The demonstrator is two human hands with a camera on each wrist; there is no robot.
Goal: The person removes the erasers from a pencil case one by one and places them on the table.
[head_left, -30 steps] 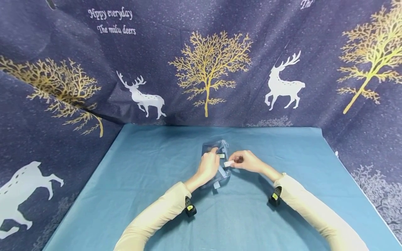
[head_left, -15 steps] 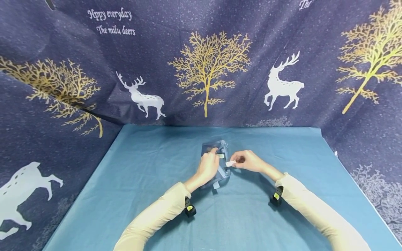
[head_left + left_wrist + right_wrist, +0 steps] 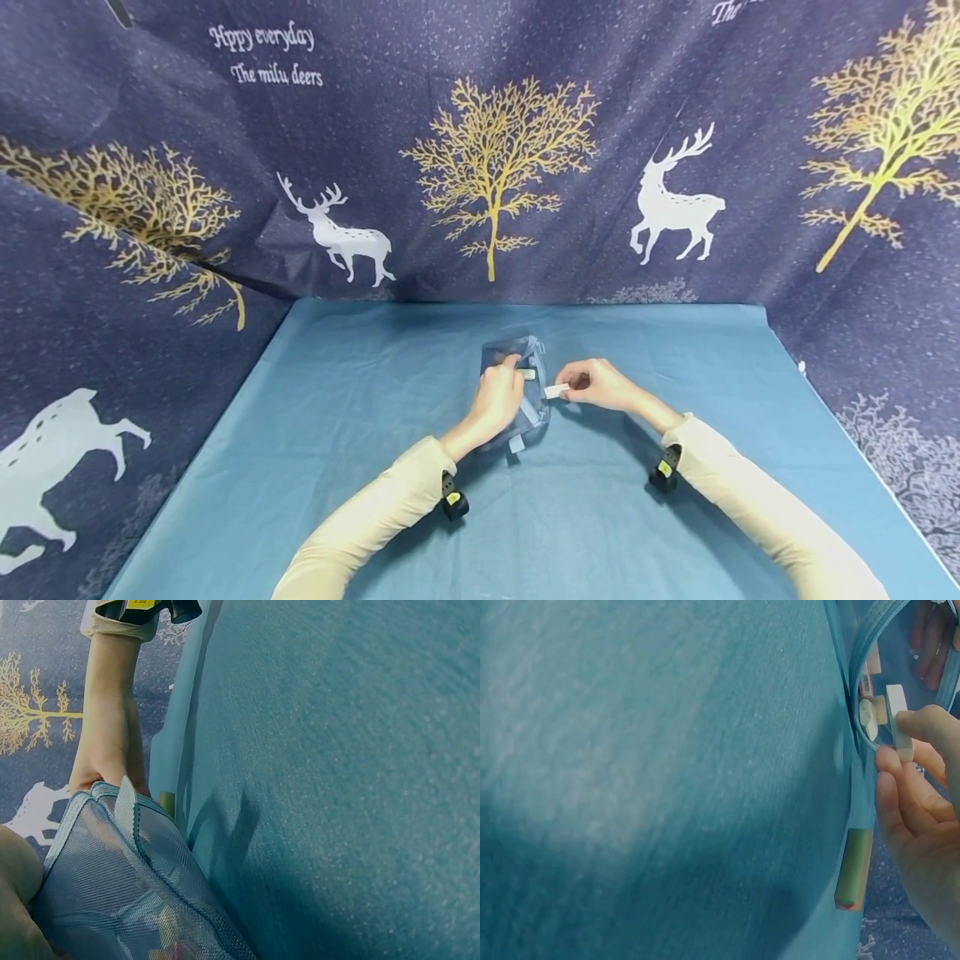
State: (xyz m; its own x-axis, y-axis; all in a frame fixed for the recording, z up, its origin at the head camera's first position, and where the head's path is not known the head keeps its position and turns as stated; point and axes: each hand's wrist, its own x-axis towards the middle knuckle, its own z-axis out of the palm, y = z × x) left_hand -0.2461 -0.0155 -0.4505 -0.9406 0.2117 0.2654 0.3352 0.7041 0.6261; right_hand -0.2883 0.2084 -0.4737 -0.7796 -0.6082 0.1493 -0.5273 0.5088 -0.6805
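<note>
A blue see-through mesh zip pouch (image 3: pixel 534 417) lies on the cloth with its open side towards the right. My left hand (image 3: pixel 498 396) grips its left part, and some fingers show through the mesh in the right wrist view. Between thumb and fingertips, my right hand (image 3: pixel 600 385) pinches a small white block (image 3: pixel 898 720), like an eraser, just outside the zip opening (image 3: pixel 861 667). Small pieces lie inside the pouch, among them a rounded white one (image 3: pixel 868 720). A green block (image 3: pixel 853 868) appears below the right hand in the right wrist view.
Blue cloth (image 3: pixel 360 400) covers the table. A dark curtain (image 3: pixel 450 167) printed with deer and trees stands behind it and at both sides. A pale tab (image 3: pixel 517 443) sticks out at the pouch's near end.
My right hand, with the white block pinched in it, has shifted slightly to the right, away from the pouch. The left hand and the pouch have stayed about where they were.
</note>
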